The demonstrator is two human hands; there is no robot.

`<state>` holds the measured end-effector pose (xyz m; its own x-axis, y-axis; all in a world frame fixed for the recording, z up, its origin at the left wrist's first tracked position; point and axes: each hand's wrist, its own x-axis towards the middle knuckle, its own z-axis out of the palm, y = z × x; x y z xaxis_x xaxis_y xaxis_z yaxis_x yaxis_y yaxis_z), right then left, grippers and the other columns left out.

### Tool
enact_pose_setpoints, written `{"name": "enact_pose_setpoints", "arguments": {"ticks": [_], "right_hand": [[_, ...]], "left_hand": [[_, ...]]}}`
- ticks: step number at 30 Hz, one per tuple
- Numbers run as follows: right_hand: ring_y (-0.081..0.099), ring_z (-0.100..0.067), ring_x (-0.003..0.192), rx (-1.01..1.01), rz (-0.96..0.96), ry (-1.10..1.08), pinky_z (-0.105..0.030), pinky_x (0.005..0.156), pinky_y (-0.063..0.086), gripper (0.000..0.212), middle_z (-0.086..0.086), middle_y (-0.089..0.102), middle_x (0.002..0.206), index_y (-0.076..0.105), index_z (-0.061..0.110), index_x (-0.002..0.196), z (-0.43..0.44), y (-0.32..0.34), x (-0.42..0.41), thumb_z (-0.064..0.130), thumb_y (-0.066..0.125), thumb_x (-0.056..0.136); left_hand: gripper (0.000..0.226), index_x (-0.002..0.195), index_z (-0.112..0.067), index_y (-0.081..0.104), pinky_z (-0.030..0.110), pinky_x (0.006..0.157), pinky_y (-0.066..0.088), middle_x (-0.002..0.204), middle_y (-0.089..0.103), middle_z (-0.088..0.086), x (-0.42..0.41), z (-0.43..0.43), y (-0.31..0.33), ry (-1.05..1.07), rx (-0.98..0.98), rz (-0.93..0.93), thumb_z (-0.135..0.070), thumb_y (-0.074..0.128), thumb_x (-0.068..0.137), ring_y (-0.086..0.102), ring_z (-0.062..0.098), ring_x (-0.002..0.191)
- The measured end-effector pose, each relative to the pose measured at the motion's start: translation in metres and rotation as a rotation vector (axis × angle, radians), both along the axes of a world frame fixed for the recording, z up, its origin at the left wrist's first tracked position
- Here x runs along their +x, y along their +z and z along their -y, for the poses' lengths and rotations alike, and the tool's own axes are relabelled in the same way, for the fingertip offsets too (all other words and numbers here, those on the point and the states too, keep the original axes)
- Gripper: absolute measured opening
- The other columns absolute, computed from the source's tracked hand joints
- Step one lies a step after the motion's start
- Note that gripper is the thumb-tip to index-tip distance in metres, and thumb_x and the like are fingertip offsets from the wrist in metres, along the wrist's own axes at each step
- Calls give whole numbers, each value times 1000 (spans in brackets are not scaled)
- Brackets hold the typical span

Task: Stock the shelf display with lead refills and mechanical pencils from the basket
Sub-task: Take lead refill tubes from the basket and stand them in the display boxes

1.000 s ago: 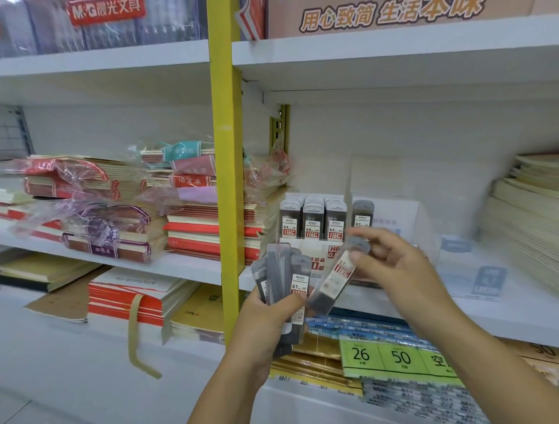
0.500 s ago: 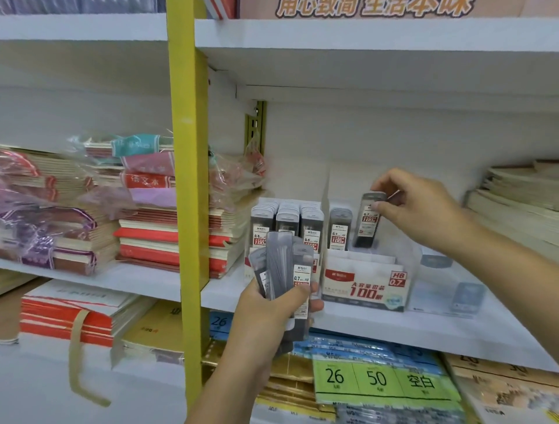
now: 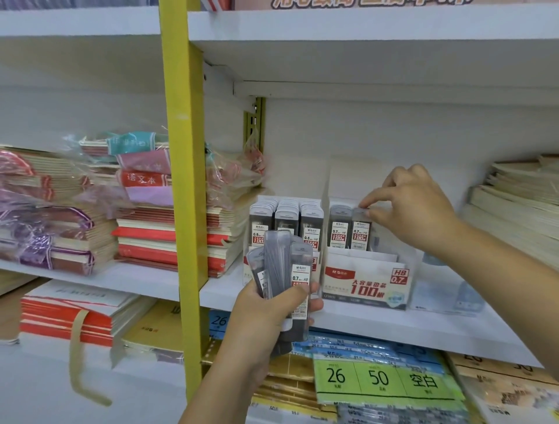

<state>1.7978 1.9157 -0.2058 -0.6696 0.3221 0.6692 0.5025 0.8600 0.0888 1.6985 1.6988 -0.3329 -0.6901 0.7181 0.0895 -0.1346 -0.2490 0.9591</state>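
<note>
Now, right hand pinching boxed refill case — left hand gripping spares

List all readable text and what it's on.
"HB 0.7", "100": white display box.
"0.7", "100": refill case pinched by right hand.
"0.5": refill cases left of it.
"0.7 HB": refill bundle in left hand.
"26", "50", "空白": green pack.
"26": blue pack.
"语文本": red notebook.
Top banner cut off; small print blurred.
</note>
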Motion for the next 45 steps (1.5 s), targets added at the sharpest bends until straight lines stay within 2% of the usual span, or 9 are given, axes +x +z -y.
{"name": "enact_pose_setpoints", "arguments": {"ticks": [5, 8, 14, 17, 23, 31, 36, 40, 45], "right_hand": [[41, 3, 84, -214, -223, 227, -14, 72, 30, 23, 22, 53, 86, 68, 37, 108, 46, -21, 21, 39, 57, 88], [53, 6, 78, -625, -223, 482, -8, 63, 42, 21, 25, 63, 87, 61, 51, 103, 85, -51, 30, 45, 59, 83], [54, 6, 76, -670, -283, 528, -6, 68, 39, 37, 23, 62, 84, 60, 51, 111, 93, -52, 39, 33, 73, 81], [63, -4, 79, -855, -273, 573, -22, 76, 51, 37, 11, 68, 85, 65, 45, 107, 89, -47, 40, 25, 77, 79], [66, -6, 63, -956, -317, 582, -14, 60, 50, 35, 1, 72, 78, 64, 33, 109, 90, -46, 35, 20, 77, 80], [68, -12, 72, -708, -720, 559, -20, 60, 53, 21, 2, 73, 87, 63, 37, 92, 50, -10, 44, 19, 71, 86], [66, -13, 78, -364, -445, 409, -42, 76, 56, 39, 15, 65, 82, 53, 55, 86, 24, 13, 35, 19, 69, 86], [63, 0, 70, -354, -277, 368, -30, 72, 54, 32, 16, 66, 79, 55, 46, 82, 14, 4, 18, 19, 70, 84], [56, -13, 87, -278, -95, 206, -27, 72, 41, 8, 13, 57, 83, 64, 34, 81, 7, 1, 2, 32, 71, 84]], "left_hand": [[27, 94, -28, 80, 25, 54, 56, 93, 80, 5, 5, 3, 1, -56, -14, 12, -39, 85, 69, 77, 16, 80], [13, 94, -32, 79, 41, 77, 63, 100, 80, 4, 12, 3, 5, -79, 2, -13, -27, 81, 82, 77, 22, 93], [37, 107, -29, 74, 44, 80, 63, 107, 78, 7, 24, -1, 20, -178, -14, -83, -35, 83, 72, 76, 25, 99], [38, 108, -32, 73, 57, 95, 55, 106, 78, 8, 25, -2, 24, -199, -60, -117, -40, 83, 72, 75, 30, 102], [38, 105, -25, 76, 46, 78, 63, 106, 78, 14, 23, 0, 17, -159, 38, -76, -35, 88, 71, 75, 32, 99], [38, 91, -33, 80, 31, 71, 61, 99, 80, 6, 7, 6, 14, -102, 91, -76, -46, 88, 56, 77, 21, 94], [36, 91, -36, 79, 44, 84, 61, 97, 80, 3, 8, 3, 14, -102, 60, -89, -48, 85, 58, 77, 23, 93], [22, 89, -32, 80, 29, 69, 61, 97, 80, 4, 8, 1, 13, -110, 86, -68, -35, 82, 67, 77, 18, 91], [12, 88, -33, 81, 29, 69, 61, 97, 80, 5, 8, 2, 14, -98, 70, -55, -25, 78, 79, 77, 19, 91]]}}
